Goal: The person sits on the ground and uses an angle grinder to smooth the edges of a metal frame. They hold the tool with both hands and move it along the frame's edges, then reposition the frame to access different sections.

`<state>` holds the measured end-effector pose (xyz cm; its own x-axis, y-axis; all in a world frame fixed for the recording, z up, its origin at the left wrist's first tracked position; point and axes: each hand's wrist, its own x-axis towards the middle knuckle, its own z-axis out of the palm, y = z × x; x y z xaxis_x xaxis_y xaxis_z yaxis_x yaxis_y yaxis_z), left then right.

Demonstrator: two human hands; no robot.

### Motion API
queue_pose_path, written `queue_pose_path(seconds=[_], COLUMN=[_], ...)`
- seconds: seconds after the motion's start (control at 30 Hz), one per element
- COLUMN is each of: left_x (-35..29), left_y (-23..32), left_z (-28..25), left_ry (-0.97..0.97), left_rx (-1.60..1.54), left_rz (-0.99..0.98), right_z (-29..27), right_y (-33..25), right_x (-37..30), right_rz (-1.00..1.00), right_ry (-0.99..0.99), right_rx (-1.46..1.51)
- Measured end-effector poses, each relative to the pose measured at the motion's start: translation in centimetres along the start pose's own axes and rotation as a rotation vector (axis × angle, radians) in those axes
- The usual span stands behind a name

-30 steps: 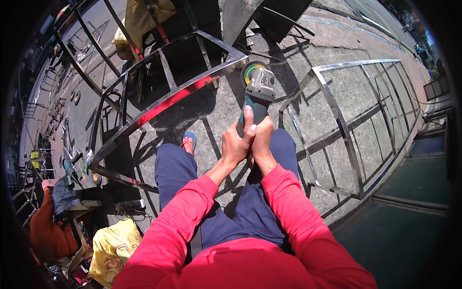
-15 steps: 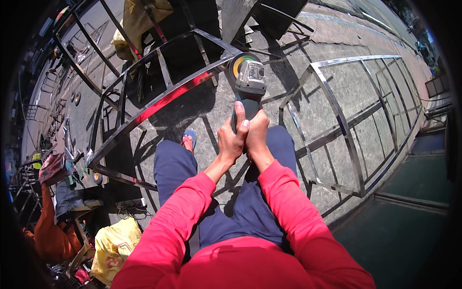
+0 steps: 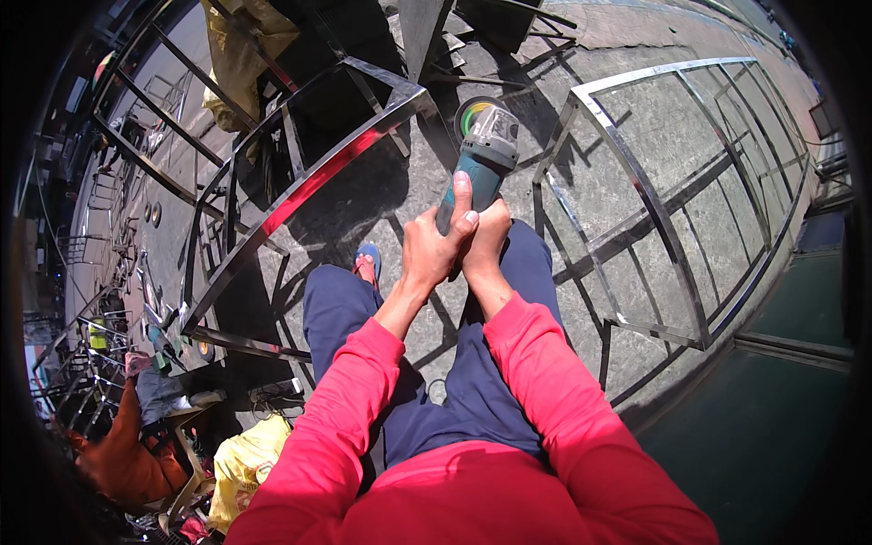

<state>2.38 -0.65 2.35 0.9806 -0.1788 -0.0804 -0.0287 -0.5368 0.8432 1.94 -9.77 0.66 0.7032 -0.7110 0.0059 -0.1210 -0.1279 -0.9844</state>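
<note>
Both my hands are wrapped round the body of a teal and grey angle grinder [image 3: 481, 173], its disc facing up and away from me. My left hand [image 3: 430, 252] grips from the left, thumb lying along the body. On the other side my right hand [image 3: 488, 241] closes round the lower part, close against the left. The grinder's round disc [image 3: 470, 111] has green and yellow rings. Just left of the disc is the corner of a shiny metal frame [image 3: 309, 188]; a small gap shows between them. Red sleeve colour reflects in the frame's bar.
To the right lies another metal frame with crossbars [image 3: 636, 182], throwing shadows on the concrete ground [image 3: 400, 191]. At the lower left a person in an orange sleeve [image 3: 136, 445] sits near a yellow sack [image 3: 250, 463]. Dark panels [image 3: 495, 23] stand at the far side.
The grinder has moved right, away from the left frame's corner, and its body now tilts more to the right. Both hands keep their grip. The whole view has also shifted slightly.
</note>
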Motion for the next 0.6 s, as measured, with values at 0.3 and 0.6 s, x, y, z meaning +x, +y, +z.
queue_pose_path(seconds=[0.3,0.6], left_x=[-0.2,0.0], left_y=[-0.8,-0.7], left_z=[0.6,0.3], left_ry=[0.058,0.039], left_rx=[-0.005,-0.074], left_rz=[0.012,0.039], right_z=[-0.5,-0.7], right_y=[-0.8,-1.6], right_x=[-0.1,0.1], right_rz=[0.078,0.052], right_ry=[-0.086,-0.122], right_rx=[-0.008,-0.020])
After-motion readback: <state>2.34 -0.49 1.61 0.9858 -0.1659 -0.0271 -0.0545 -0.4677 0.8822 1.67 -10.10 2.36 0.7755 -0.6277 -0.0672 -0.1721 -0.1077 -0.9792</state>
